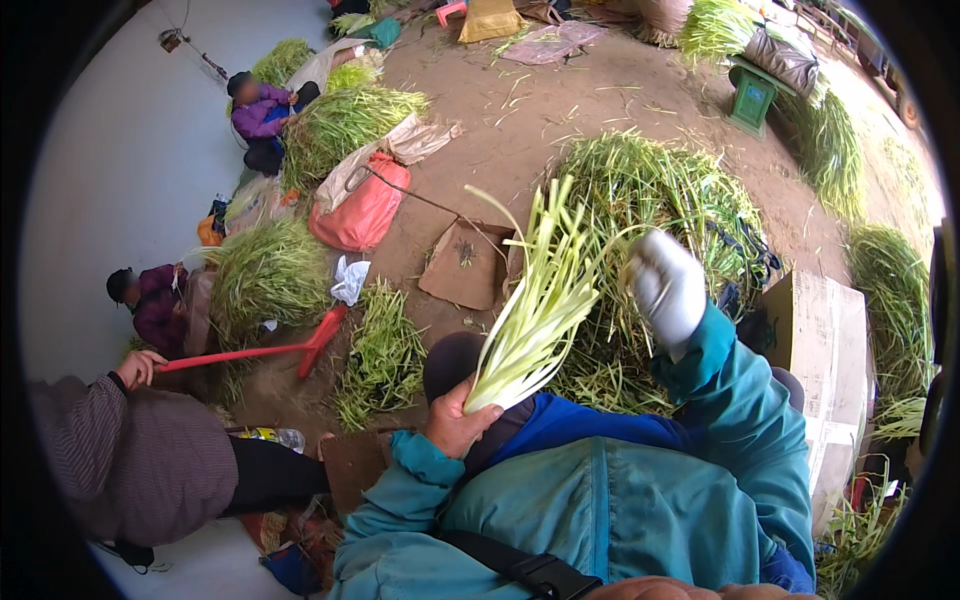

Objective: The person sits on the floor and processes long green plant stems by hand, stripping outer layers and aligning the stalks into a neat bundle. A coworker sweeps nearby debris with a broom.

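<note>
My bare left hand (459,425) is closed around the base of a bunch of long leafy green stalks (536,315). The white butts are at my fist, and the pale green leaves fan upward and away from me. To the right of the bunch is my right hand (666,289), raised in a white glove and blurred. Its fingers look curled, but whether they pinch a leaf is unclear. A thin leaf arches from the bunch towards the glove. Below and beyond both hands, a large heap of green leaves (645,187) covers the floor in front of my knees.
A cardboard box (817,360) stands at my right. Ahead lies a flattened carton tray (465,262) beside a red sack (364,206). On the left, a person (157,457) holds a red long-handled tool (247,356). Two seated people work by leaf heaps. A green scale (750,97) stands far right.
</note>
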Action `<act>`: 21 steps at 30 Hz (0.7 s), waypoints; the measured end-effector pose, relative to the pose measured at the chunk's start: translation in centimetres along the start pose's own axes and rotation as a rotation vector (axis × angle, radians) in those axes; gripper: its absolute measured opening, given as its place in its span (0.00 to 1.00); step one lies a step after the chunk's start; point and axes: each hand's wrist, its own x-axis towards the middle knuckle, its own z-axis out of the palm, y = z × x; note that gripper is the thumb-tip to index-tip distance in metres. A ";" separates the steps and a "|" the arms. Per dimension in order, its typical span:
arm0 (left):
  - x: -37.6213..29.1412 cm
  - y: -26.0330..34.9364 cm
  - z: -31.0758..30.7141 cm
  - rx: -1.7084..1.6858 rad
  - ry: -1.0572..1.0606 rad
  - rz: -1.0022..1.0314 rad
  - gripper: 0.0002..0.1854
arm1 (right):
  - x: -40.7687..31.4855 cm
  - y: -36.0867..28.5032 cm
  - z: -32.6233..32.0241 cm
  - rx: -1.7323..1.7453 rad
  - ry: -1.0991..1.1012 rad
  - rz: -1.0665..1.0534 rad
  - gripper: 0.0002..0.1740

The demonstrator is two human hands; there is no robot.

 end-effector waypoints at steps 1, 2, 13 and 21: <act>-0.1 -0.1 -0.2 -0.011 0.006 -0.014 0.28 | 0.5 0.3 -0.1 0.337 0.039 0.273 0.07; -0.1 -0.3 -0.4 -0.028 0.003 -0.007 0.26 | 1.2 1.2 -0.8 0.465 0.058 0.386 0.09; -0.8 0.2 -2.8 -0.305 -0.024 0.107 0.14 | -1.4 -0.6 1.3 0.770 -1.269 0.280 0.26; -1.0 0.9 -2.0 -0.386 -0.049 0.064 0.14 | -6.4 -2.5 6.3 0.595 -1.504 0.166 0.34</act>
